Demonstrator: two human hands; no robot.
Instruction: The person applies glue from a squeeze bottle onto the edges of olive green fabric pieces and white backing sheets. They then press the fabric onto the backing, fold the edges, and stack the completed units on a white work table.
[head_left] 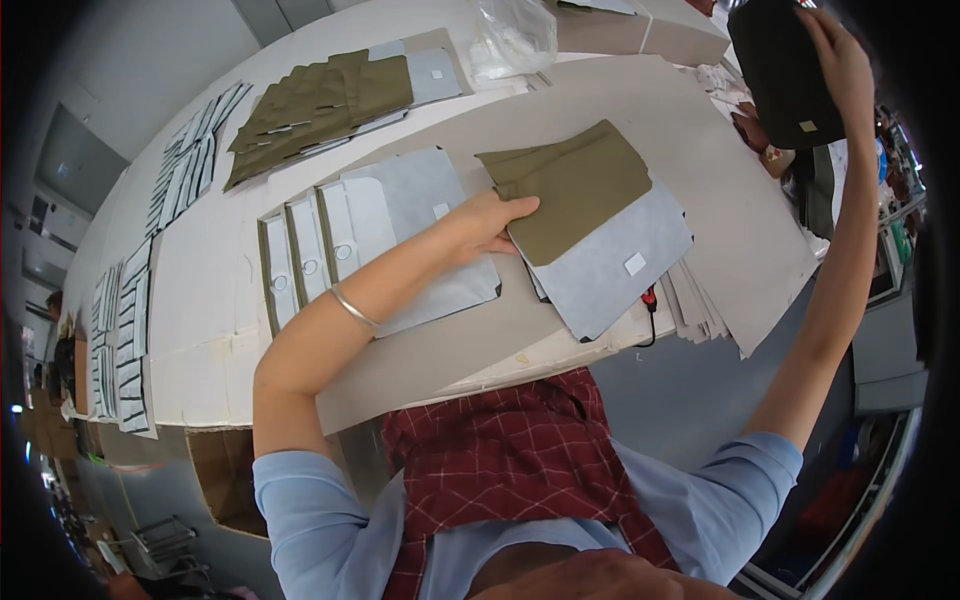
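Observation:
My left hand (487, 220) grips the left edge of a flat piece with an olive flap (580, 185) and a light grey-blue panel (620, 275), thumb on top and other fingers partly hidden. That panel bears a small white square. Raised at the upper right, my right hand (848, 75) is closed on a black rounded flat case (775, 75), with a small pale tag near its lower edge. Left of my left hand, a row of overlapping grey-blue panels (410, 185) with olive edges lies on the table; my forearm covers part of it.
Large grey boards (700, 130) lie on the white table (205, 320). A fanned pile of olive pieces (330, 100) is farther back, with striped bundles (185, 155) along the left. A clear plastic bag (510, 40) stands at the back. A red-handled tool (649, 300) rests by the front edge.

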